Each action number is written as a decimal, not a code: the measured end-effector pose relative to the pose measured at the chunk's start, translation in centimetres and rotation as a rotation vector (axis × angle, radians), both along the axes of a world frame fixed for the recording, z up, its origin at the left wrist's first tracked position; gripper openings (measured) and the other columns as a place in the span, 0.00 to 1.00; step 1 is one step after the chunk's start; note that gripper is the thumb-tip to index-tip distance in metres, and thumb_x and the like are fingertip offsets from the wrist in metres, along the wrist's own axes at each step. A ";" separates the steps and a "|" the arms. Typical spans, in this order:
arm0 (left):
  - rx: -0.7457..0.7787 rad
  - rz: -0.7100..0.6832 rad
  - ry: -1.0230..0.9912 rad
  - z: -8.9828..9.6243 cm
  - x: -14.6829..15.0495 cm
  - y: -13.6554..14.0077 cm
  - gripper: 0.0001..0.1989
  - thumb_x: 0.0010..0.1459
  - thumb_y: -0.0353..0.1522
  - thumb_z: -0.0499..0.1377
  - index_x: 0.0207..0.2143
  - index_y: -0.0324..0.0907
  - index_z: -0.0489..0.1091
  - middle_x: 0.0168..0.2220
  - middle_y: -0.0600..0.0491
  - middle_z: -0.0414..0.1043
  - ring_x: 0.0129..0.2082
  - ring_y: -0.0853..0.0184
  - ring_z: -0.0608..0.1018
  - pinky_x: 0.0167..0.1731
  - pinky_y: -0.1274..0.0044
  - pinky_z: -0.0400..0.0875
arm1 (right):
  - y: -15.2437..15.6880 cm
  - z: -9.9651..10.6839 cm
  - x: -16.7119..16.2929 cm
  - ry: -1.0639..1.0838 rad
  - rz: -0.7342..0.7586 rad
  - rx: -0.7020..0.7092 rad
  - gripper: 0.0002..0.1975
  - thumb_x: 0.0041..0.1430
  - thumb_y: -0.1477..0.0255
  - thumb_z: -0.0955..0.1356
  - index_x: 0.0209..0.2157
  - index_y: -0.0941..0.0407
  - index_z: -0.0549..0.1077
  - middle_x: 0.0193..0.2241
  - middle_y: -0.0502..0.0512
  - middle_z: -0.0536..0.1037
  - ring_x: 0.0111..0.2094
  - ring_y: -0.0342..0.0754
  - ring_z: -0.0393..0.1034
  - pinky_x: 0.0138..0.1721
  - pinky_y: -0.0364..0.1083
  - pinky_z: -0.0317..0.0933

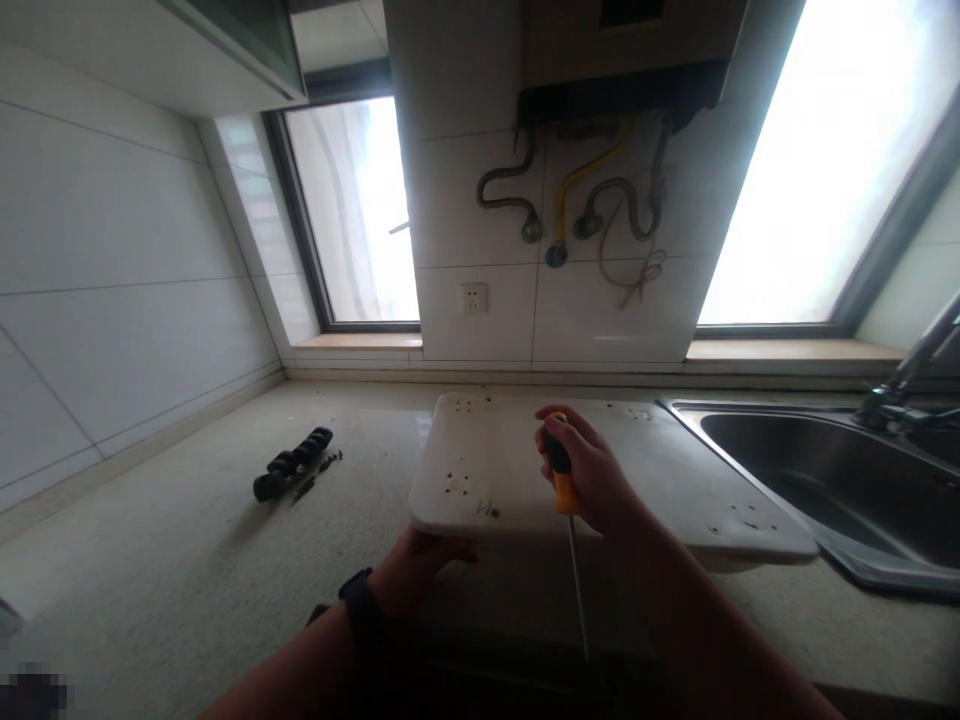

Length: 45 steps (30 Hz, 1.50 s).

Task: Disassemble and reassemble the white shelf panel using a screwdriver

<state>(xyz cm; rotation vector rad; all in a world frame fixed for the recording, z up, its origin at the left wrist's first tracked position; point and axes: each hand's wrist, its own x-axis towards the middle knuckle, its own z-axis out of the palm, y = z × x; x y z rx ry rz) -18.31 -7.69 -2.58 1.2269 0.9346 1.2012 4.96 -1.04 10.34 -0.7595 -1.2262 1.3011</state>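
On the bench (187, 585), black cylindrical pieces (292, 466) are lying to the left, nearer my left hand (424, 560). That hand is reaching under the white board's (517, 450) near-left edge; I cannot tell whether it is gripping. The board is stretching crosswise before me. Over it, my right hand (583, 462) is gripping the screwdriver (565, 495), its shaft pointing back toward me.

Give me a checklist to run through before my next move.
1. Screwdriver gripped in the right hand: ok.
2. Screwdriver tip set at a hole in the white panel: not ok; the shaft points down past the near edge.
3. Left hand at the panel's near edge: ok.
4. Firmness of that hold: cannot tell; the panel partly hides the hand.
5. Black pieces apart from the panel: ok, on the counter to its left.
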 end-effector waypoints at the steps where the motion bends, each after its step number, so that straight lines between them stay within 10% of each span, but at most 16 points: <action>1: 0.003 -0.004 -0.011 0.0 0.0 0.1 0.24 0.52 0.40 0.70 0.49 0.40 0.74 0.48 0.42 0.77 0.43 0.54 0.80 0.44 0.60 0.77 | 0.0 0.0 0.0 -0.012 0.004 -0.001 0.15 0.55 0.59 0.70 0.39 0.53 0.70 0.24 0.46 0.69 0.20 0.39 0.60 0.19 0.39 0.57; 14: -0.069 -0.007 -0.032 -0.6 -0.7 0.2 0.29 0.46 0.41 0.74 0.50 0.41 0.74 0.53 0.41 0.75 0.52 0.50 0.76 0.54 0.56 0.69 | 0.3 -0.5 -0.1 -0.006 0.044 -0.046 0.14 0.56 0.59 0.70 0.39 0.54 0.71 0.24 0.46 0.70 0.20 0.39 0.60 0.18 0.38 0.56; 22: -0.217 -0.232 -0.484 1.0 -0.1 -0.5 0.32 0.59 0.51 0.61 0.60 0.43 0.68 0.61 0.42 0.69 0.62 0.48 0.69 0.61 0.53 0.62 | 0.2 -0.8 -0.2 -0.032 0.060 -0.040 0.13 0.56 0.60 0.69 0.38 0.53 0.71 0.23 0.46 0.69 0.20 0.39 0.60 0.18 0.38 0.56; 39: -0.263 -0.168 -0.429 1.6 0.1 -0.9 0.30 0.58 0.43 0.62 0.59 0.39 0.67 0.59 0.40 0.71 0.59 0.49 0.73 0.58 0.58 0.66 | 0.2 -1.3 -0.4 -0.024 -0.041 -0.077 0.15 0.51 0.59 0.70 0.36 0.53 0.69 0.23 0.46 0.69 0.21 0.41 0.59 0.18 0.39 0.57; 45: -0.078 0.199 -0.076 2.2 -1.7 -0.2 0.30 0.64 0.50 0.50 0.58 0.38 0.65 0.52 0.39 0.74 0.53 0.52 0.76 0.52 0.61 0.71 | 0.4 -1.5 -0.7 -0.028 -0.129 -0.109 0.14 0.50 0.58 0.69 0.33 0.53 0.66 0.22 0.45 0.68 0.19 0.40 0.58 0.17 0.39 0.56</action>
